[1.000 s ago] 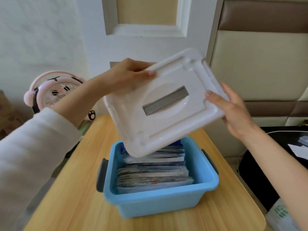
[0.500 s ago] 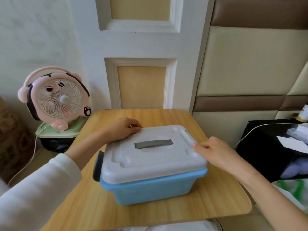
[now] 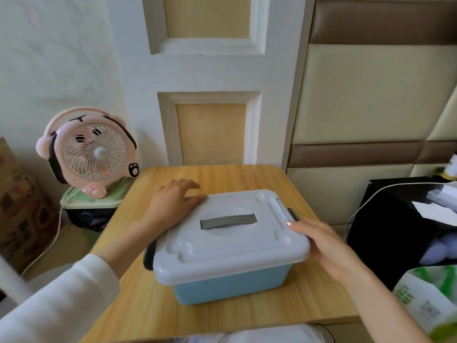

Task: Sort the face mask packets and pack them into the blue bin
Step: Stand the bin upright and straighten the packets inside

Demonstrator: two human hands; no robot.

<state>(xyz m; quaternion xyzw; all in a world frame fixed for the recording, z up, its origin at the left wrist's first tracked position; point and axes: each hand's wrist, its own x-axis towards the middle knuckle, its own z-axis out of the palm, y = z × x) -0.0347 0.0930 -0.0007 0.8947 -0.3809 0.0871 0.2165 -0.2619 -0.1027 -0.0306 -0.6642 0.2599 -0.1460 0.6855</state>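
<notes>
Since the white lid (image 3: 230, 243) covers the blue bin (image 3: 232, 285) at the middle of the table (image 3: 222, 177), the face mask packets are hidden inside, and we judge closing to be the step in hand. Our left hand (image 3: 173, 201) rests on the lid's far left corner, fingers straight. Our right hand (image 3: 321, 246) lies along its right edge, fingers extended and gripping nothing. We should press evenly on both sides, then snap up the dark latches (image 3: 293, 215). A pink fan (image 3: 91, 154) stands far left of the table, and a padded wall (image 3: 358, 95) rises on the right.
</notes>
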